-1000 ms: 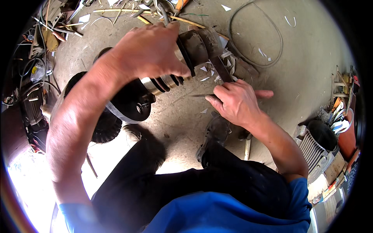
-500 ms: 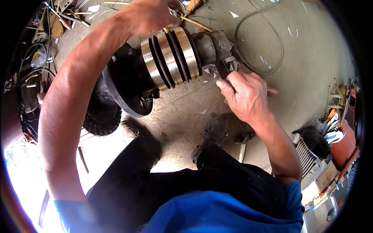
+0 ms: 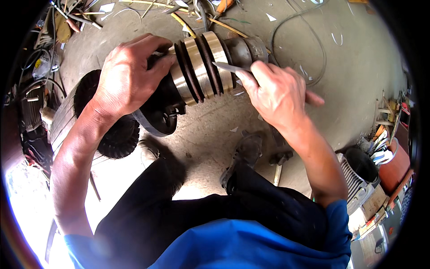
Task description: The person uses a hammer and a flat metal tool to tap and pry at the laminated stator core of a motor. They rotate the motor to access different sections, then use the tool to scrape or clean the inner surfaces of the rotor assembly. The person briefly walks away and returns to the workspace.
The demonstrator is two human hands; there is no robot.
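Note:
A heavy motor rotor [image 3: 199, 67] with brass-coloured slip rings and dark grooves is lifted off the concrete floor. My left hand [image 3: 127, 76] grips its dark body on the left side. In my right hand [image 3: 277, 92] is a thin metal blade [image 3: 228, 67], whose tip rests against the rings near the rotor's grey shaft end [image 3: 246, 49]. The black winding part of the rotor is partly hidden under my left hand.
A black ribbed fan wheel [image 3: 114, 134] lies on the floor to the left. Wires, cables and scrap clutter the top edge. A cable loop [image 3: 304, 49] lies to the right. My shoe [image 3: 244, 154] is below. A finned motor housing [image 3: 358, 175] and boxes stand at right.
The rotor has turned and come closer, and its rings now face me. My left hand shifted onto its dark body. My right hand rose and set the blade against the rings.

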